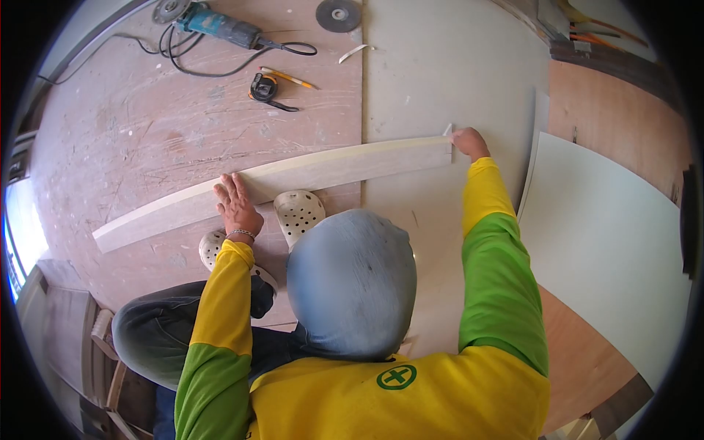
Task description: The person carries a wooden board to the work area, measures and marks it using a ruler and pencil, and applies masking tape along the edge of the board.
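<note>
Long board [330, 174]: lies across the pink panel [147, 110] and pale panel [455, 73]; best kept from sliding.
Pale band [323, 157]: along the board's far edge.
Left hand [238, 209]: spread wide on the board; steady, even pressure suits.
Right hand [469, 143]: curled at the board's right end; whether it grips the white tip [447, 130], I cannot tell.

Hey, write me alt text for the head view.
A person's left hand rests on a long, pale board; the right hand is at its right end. Beyond the board lie a grinder, a loose disc, a tape measure and a pencil.
</note>
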{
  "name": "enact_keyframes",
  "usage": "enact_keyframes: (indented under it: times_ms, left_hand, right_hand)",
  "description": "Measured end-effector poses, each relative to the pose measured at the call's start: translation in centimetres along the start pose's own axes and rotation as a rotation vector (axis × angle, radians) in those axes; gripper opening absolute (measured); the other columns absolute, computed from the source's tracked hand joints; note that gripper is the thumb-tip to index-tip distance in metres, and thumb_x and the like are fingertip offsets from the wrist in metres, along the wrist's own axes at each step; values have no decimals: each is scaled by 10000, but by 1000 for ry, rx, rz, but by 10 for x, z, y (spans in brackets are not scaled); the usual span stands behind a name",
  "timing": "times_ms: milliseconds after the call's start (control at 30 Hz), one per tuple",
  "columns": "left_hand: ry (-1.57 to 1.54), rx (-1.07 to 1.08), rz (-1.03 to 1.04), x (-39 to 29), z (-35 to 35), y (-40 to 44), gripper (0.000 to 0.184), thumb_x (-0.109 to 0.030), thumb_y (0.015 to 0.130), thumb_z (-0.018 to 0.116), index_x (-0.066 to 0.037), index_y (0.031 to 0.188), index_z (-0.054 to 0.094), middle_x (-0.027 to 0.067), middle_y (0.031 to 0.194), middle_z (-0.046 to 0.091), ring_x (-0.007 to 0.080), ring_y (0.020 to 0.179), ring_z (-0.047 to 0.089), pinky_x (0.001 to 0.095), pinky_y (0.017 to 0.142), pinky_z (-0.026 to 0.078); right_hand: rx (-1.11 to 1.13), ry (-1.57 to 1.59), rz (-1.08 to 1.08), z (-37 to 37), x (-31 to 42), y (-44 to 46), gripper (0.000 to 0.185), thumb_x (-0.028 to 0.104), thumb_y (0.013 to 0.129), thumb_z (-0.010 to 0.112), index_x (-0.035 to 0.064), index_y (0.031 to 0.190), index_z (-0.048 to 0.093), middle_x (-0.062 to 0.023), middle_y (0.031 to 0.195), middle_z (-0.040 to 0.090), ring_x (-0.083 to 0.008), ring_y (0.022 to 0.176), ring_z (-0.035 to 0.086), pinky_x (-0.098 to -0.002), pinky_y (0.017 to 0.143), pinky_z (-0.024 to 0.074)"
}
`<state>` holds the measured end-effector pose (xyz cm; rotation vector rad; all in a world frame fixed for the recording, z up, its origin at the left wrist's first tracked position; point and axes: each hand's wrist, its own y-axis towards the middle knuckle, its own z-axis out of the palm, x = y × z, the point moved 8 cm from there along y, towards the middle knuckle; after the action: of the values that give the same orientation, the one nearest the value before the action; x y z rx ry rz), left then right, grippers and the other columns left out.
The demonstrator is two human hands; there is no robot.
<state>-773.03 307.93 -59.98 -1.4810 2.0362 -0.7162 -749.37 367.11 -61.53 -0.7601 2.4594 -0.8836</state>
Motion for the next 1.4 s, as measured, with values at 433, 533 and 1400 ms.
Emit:
enact_keyframes:
  times_ms: [433, 533, 1400]
  left_hand:
    - [27, -8, 12, -1, -1, 1, 948, -14, 760, 596, -60, 1551, 76, 189, 1618, 65, 451, 1474, 73, 575, 1134, 244]
    - [18, -35, 15, -1, 1, 1, 950, -16, 757, 595, -96, 1556, 88, 191, 1618, 62, 458, 1472, 73, 587, 1131, 238]
    - [62, 144, 433, -177, 13, -13, 791, -410, 874, 603, -125, 1528, 260, 87, 1625, 145, 384, 1493, 59, 724, 1086, 160]
  right_hand:
    - [345, 752, 302, 13, -10, -13, 213, 189, 895, 630, 69, 1066, 668, -90, 831, 686, -165, 617, 610, -331, 494, 490]
    - [280, 958, 281, 13, -12, -23, 207, 188, 889, 635, 48, 1038, 669, -92, 822, 676, -177, 624, 617, -332, 515, 507]
    - [116, 1451, 75, 41, -15, -30, 340, 264, 817, 670, -38, 971, 647, -111, 834, 610, -242, 693, 602, -379, 634, 540]
